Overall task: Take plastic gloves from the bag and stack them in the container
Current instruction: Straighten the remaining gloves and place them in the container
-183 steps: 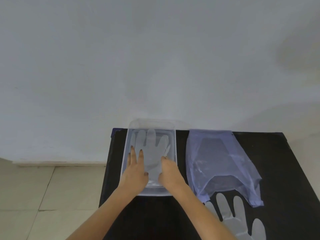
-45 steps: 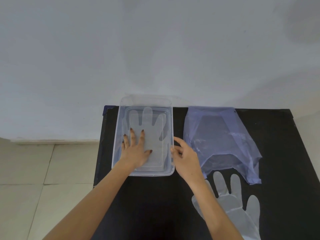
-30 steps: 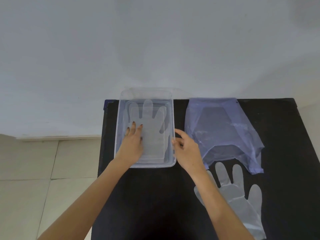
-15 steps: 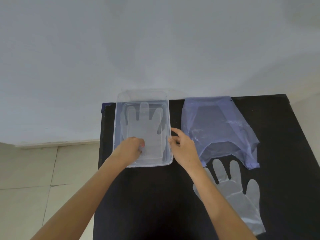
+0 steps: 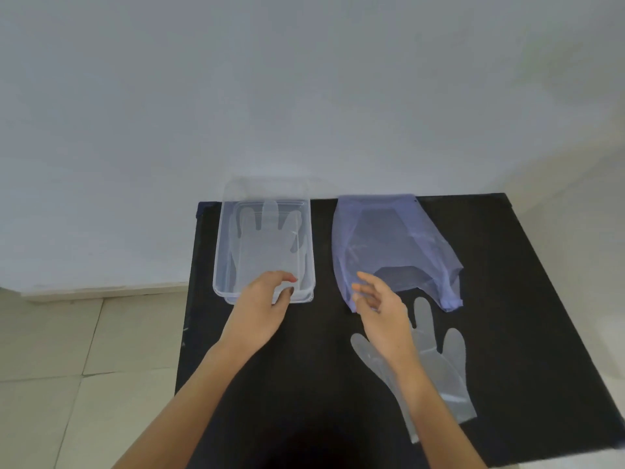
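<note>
Careful now: right hand spread empty, left hand loosely curled at the container, and the glove at lower right could cling and crumple.

A plain indoor room: bare white wall, beige tiled floor, small black table.

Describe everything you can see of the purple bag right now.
The purple bag is thin, see-through plastic, lying flat and slightly creased on the black table, right of the clear container. Its open mouth faces the person. The right hand overlaps its near left corner; actual contact can't be judged. It looks empty.
</note>
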Available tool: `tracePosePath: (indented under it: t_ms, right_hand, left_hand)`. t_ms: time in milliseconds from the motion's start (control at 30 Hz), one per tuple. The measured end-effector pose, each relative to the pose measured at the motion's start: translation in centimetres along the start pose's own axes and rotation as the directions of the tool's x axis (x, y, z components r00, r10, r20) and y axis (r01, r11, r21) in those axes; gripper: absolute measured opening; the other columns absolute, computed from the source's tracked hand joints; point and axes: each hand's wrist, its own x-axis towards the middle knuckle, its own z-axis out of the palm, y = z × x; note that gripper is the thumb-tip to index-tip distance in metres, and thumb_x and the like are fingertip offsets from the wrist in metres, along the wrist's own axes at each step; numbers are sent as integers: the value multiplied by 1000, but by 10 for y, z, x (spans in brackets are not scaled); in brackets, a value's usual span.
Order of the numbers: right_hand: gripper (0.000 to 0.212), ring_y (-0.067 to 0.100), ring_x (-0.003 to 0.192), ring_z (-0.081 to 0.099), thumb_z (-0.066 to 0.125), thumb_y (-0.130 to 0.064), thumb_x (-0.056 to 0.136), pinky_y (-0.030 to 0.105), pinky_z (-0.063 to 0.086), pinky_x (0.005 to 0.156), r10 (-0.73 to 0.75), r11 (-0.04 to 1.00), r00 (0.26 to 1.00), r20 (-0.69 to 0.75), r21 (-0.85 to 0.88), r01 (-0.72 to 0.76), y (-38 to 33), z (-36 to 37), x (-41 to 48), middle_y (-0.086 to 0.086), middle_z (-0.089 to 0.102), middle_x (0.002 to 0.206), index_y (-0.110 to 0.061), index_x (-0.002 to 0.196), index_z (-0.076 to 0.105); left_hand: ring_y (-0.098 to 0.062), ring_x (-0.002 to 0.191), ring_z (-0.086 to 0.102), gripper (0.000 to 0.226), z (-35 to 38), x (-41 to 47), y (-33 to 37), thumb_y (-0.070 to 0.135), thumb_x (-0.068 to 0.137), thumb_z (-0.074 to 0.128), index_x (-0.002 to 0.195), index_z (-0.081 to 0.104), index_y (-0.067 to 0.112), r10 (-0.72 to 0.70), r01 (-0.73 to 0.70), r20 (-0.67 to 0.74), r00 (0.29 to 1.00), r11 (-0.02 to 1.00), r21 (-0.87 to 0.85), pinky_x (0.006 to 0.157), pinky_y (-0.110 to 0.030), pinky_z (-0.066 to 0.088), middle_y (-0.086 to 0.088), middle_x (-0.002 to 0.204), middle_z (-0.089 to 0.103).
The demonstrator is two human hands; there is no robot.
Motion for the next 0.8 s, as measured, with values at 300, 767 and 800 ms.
tracePosePath:
  t_ms: [300,767,800]
  right_hand:
    - [33,13,108,64,62,-10,93,35,50,102,155,988,983,-94,-1,-155,93,-99,-47,0,69,118,-18,125,62]
    - [37,24,108,64,65,-10,88,31,48,91,391,911,920,17,-146,-385,212,-181,-46,10,69,116,-8,125,62]
    - [36,24,106,65,66,-10,87,33,50,92,405,908,914,23,-127,-399,215,-182,-45,10,71,114,-8,123,63]
  left_hand:
    - [-1,89,61,22,92,-58,34,13,94,54,104,67,27,-113,108,5,994,934,-340,69,-8,41,10,101,66]
    - [-22,101,59,26,259,-139,66,8,95,52,120,57,5,-655,603,202,728,470,-645,91,-37,51,-10,107,62]
    - [-24,102,59,27,266,-142,70,7,95,52,122,55,3,-676,607,215,705,418,-677,92,-38,51,-12,110,61]
